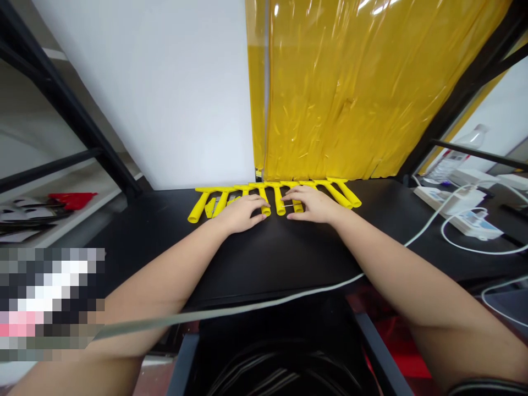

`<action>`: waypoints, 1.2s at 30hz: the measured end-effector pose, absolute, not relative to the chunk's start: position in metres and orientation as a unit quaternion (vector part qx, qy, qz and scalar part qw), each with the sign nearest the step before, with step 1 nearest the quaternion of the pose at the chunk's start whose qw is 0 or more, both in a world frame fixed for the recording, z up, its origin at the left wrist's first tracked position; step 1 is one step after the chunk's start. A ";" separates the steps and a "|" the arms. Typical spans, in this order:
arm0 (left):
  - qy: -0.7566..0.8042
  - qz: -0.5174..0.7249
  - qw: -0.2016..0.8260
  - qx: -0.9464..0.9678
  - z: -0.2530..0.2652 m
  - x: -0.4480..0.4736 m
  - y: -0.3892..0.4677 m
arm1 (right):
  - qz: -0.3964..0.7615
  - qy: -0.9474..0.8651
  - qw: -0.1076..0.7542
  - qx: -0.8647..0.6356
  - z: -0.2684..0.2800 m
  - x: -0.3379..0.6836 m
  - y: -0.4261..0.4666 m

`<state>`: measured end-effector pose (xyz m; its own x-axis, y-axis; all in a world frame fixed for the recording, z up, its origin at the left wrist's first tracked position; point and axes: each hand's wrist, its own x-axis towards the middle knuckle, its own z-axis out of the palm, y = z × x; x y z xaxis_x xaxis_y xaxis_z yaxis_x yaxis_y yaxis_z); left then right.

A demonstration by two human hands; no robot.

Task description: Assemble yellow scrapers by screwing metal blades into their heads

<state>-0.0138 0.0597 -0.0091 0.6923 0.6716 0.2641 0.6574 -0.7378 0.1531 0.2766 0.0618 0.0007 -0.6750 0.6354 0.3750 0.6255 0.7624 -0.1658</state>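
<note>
Several yellow T-shaped plastic pieces with hollow tube handles stand in a row along the back of the black table, tube ends toward me. My left hand lies over the middle of the row, fingers apart and reaching across a yellow tube. Just to its right, my right hand is over other tubes, fingers stretched out and thumb apart. One yellow tube shows in the gap between the hands. A thin pale line lies near my right fingertips; I cannot tell what it is. Flat yellow parts lie partly hidden by my left hand.
A white panel and a yellow plastic curtain rise behind the row. At right are a power strip and a clear bottle. A pale cable hangs across the front edge. Black frame bars flank the table.
</note>
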 end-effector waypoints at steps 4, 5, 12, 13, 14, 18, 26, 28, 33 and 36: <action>0.364 0.182 0.039 0.913 -0.014 -0.016 0.065 | -0.013 -0.925 0.194 -0.326 -0.011 0.270 0.062; 0.365 0.186 0.043 0.911 -0.014 -0.017 0.066 | -0.012 -0.926 0.190 -0.326 -0.014 0.269 0.064; 0.363 0.188 0.052 0.911 -0.015 -0.019 0.065 | 0.011 -0.920 0.192 -0.341 -0.021 0.266 0.067; 0.363 0.184 0.048 0.912 -0.015 -0.019 0.064 | 0.009 -0.920 0.192 -0.342 -0.020 0.266 0.066; 0.363 0.180 0.044 0.913 -0.015 -0.020 0.063 | 0.006 -0.919 0.193 -0.345 -0.019 0.267 0.065; 0.368 0.169 0.030 0.914 -0.015 -0.021 0.062 | -0.013 -0.903 0.196 -0.382 -0.013 0.277 0.062; 0.388 0.153 0.023 0.909 -0.017 -0.029 0.070 | 0.007 -0.887 0.162 -0.432 -0.015 0.293 0.067; 0.388 0.152 0.029 0.909 -0.017 -0.029 0.071 | 0.011 -0.884 0.165 -0.437 -0.015 0.293 0.069; 0.376 0.160 0.035 0.912 -0.016 -0.029 0.072 | 0.016 -0.882 0.166 -0.442 -0.017 0.291 0.071; 0.369 0.160 0.037 0.915 -0.016 -0.029 0.073 | 0.015 -0.880 0.165 -0.445 -0.017 0.292 0.070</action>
<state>-0.0292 0.0731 -0.0159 0.6768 0.6862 0.2666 0.6627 -0.7256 0.1852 0.2916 0.0695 -0.0166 -0.5493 0.7883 0.2772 0.7781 0.6035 -0.1744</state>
